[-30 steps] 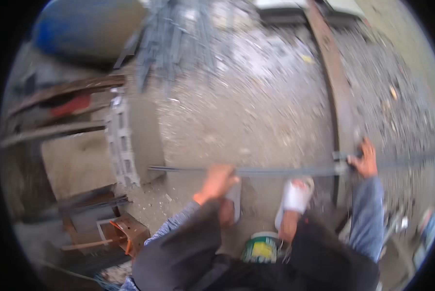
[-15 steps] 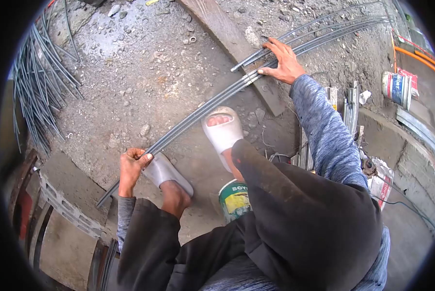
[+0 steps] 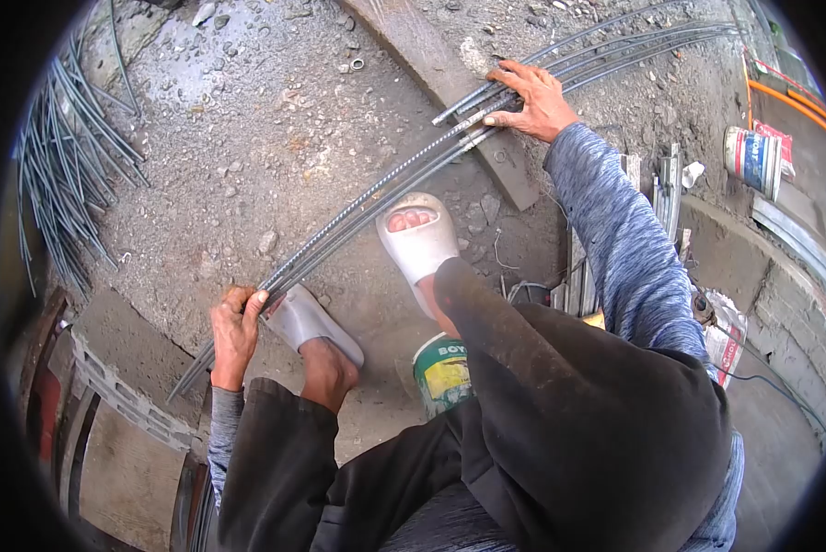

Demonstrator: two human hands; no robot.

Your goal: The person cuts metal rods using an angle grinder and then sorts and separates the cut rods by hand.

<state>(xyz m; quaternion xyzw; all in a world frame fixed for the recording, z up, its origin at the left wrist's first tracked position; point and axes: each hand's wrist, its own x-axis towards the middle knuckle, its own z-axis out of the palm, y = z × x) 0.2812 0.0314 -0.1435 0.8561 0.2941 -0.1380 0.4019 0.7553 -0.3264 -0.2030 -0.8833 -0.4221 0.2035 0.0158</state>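
Observation:
A few long steel reinforcing bars (image 3: 376, 204) run diagonally in front of me, from lower left to upper right. My left hand (image 3: 235, 333) is closed round them near their lower end, thumb on top. Further up, my right hand (image 3: 534, 103) reaches across the bars with its fingers over the far side and its thumb on the near side. One bar on the far side shows a ribbed surface and bows slightly away from the others. Under my right hand, more bars lie over a wooden plank (image 3: 431, 74). My palms are hidden.
A heap of cut bars (image 3: 72, 156) lies at the left. A hollow concrete block (image 3: 127, 386) sits at lower left. Beside my sandalled feet stands a green paint bucket (image 3: 442, 373). Metal channels (image 3: 668, 189) and a white-and-blue bucket (image 3: 753, 161) are at the right.
My left hand has shifted slightly left and down along the bars. One bar has separated from the bundle between my hands. My right hand stays on the bars, moved slightly.

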